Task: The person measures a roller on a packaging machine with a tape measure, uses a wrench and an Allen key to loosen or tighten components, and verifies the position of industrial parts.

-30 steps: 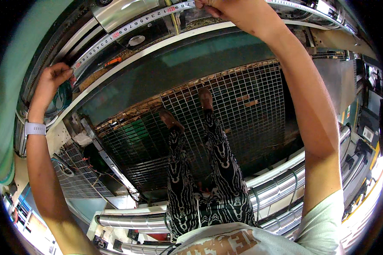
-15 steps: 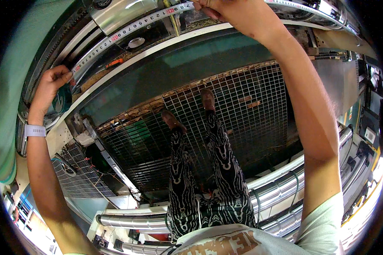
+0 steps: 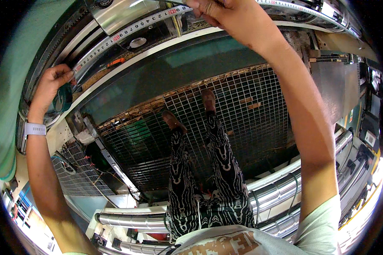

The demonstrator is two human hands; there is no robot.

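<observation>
A white tape measure blade (image 3: 134,29) runs in an arc along the machine at the top and continues past my right hand to the far right. At the left end, my left hand (image 3: 55,83) is closed, its thumb and fingers pinching the blade beside the dark green tape case (image 3: 64,98), which hangs just below the hand. My right hand (image 3: 219,12) is at the top middle, fingers bent together on the blade; the fingertips are partly hidden. An orange-handled tool (image 3: 115,62) lies on the ledge under the blade.
A shiny metal cylinder (image 3: 119,15) is behind the blade. Below the white machine rail (image 3: 157,46) I stand on a wire-mesh floor grate (image 3: 259,123). Metal rollers (image 3: 276,191) run behind my legs. Green fabric (image 3: 6,106) hangs at the far left.
My right hand has shifted slightly left along the blade, and its forearm has moved a little left too. My left hand keeps its hold almost unmoved.
</observation>
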